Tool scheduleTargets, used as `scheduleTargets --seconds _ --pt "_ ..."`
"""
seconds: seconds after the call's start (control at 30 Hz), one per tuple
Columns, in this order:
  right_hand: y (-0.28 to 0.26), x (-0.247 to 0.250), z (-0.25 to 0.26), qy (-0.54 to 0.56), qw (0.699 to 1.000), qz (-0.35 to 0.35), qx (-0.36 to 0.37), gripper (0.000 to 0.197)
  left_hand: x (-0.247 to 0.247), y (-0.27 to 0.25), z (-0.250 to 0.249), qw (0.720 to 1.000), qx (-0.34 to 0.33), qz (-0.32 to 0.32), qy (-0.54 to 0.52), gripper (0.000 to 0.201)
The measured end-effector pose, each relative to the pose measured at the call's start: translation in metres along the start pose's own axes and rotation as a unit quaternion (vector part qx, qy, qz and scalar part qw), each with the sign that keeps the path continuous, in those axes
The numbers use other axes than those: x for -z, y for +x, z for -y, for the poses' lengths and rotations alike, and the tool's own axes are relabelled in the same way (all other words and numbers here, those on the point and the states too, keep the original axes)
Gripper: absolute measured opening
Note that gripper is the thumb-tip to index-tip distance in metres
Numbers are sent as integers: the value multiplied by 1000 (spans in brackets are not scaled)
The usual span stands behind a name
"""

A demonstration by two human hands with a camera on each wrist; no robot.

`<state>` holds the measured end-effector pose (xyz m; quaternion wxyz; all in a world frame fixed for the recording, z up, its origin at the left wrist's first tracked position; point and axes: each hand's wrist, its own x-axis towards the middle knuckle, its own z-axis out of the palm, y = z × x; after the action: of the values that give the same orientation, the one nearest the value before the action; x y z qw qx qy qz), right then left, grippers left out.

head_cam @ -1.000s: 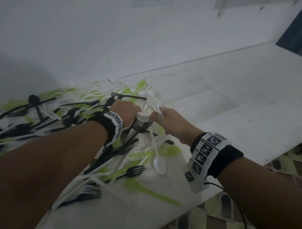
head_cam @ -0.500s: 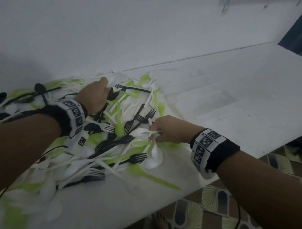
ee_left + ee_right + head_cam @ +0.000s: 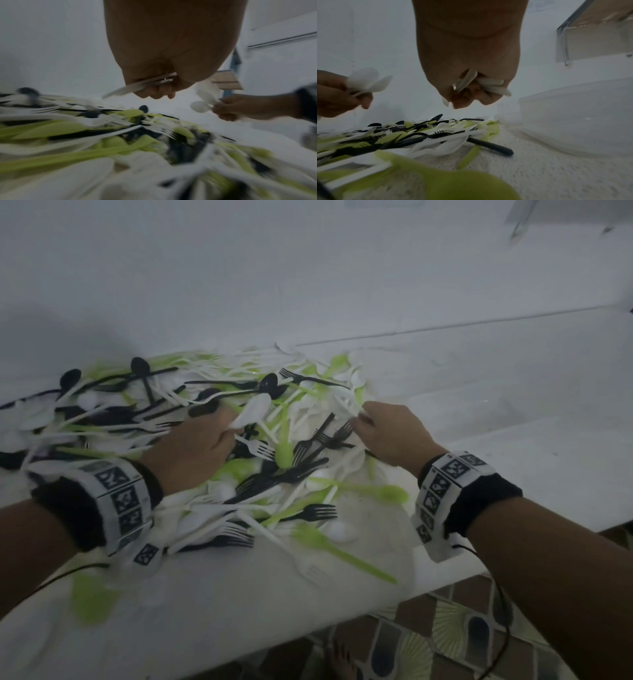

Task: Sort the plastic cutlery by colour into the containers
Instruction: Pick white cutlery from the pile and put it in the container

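vs. 0.5 s ago: left hand has come back from the far left of the pile toward its middle, and a white spoon now sticks out past its fingers. right hand has moved up to the pile's right edge, by the white and green pieces there. the pile lies as before, spread over the left part of the white counter: black, white and green forks and spoons, tangled.

left grip: fingers curled round white cutlery. left wrist view shows a handle crossing under the curled fingers; head view shows only the bowl end.

right grip: fingers curled round a bundle of white pieces, plain only in the right wrist view. head view shows just the back of the hand.

right wrist view alone shows a clear container standing on the counter right of the pile, and the left hand's white bowls. left wrist view is blurred; it shows the right hand's white spoon bowls.
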<state>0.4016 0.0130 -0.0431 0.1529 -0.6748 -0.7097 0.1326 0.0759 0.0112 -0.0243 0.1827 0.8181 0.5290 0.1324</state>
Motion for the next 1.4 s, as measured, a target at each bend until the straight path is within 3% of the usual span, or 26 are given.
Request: scheduleTargets --seconds 0.13,0.2,0.27,0.43,0.73,0.83,0.97,1.17,1.4 --pt "-16 -5 -3 27 994 95 50 14 -15 -23 -28 998 -40 44 6 17" --pt "-22 -11 -4 4 989 128 68 29 -23 -27 -35 996 -63 60 19 24" --pt "-25 -15 -2 -29 989 125 73 38 -29 -28 -39 991 -95 78 60 30" --pt "-21 -17 0 -49 994 90 40 25 -37 -28 -57 976 -158 97 117 22" --pt "7 6 -12 -4 999 1 -48 31 -70 3 -96 975 -127 81 164 28" --pt "3 6 -13 30 995 15 -93 40 -85 15 -107 970 -102 124 180 31" --pt "-6 5 -19 119 981 36 -148 45 -91 29 -108 977 -71 120 160 28" --pt "-19 4 -19 150 976 27 -155 47 -81 37 -105 986 -38 121 109 18" --pt "-21 2 -19 241 952 -46 -183 32 -61 45 -106 990 4 136 29 48"
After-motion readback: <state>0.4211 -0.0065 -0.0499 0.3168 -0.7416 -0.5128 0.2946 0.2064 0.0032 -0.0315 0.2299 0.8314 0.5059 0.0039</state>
